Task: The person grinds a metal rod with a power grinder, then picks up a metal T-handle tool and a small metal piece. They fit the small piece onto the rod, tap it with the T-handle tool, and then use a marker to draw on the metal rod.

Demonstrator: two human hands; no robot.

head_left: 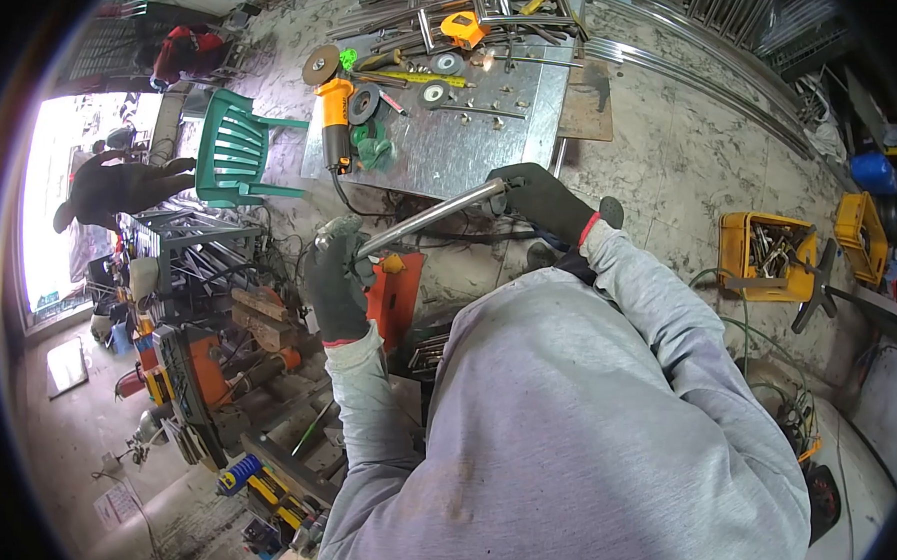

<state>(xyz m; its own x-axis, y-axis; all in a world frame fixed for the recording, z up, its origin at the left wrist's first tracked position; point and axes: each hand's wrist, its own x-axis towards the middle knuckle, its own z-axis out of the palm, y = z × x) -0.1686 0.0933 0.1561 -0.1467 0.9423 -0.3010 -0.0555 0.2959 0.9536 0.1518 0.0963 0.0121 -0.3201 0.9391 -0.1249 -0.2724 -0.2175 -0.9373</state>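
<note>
A short shiny metal tube (433, 216) spans the gap between my two gloved hands, tilted up to the right. My left hand (338, 283), in a dark glove, is closed round its lower left end. At the upper right end, my right hand (544, 202) has its gloved fingers wrapped round the tube. Just beyond the tube lies the metal-topped table (494, 147). On its left edge rests a yellow angle grinder (334, 125) with a cord hanging down. An orange metal piece (395, 303) stands below the tube, beside my left hand.
Grinding discs (364, 104), a yellow tape measure (462, 28) and metal tubes lie on the table. A green chair (236, 151) stands left of it. One person (122, 191) is at far left, another (188, 56) behind. Yellow crates (765, 256) are at right, machinery (199, 369) at lower left.
</note>
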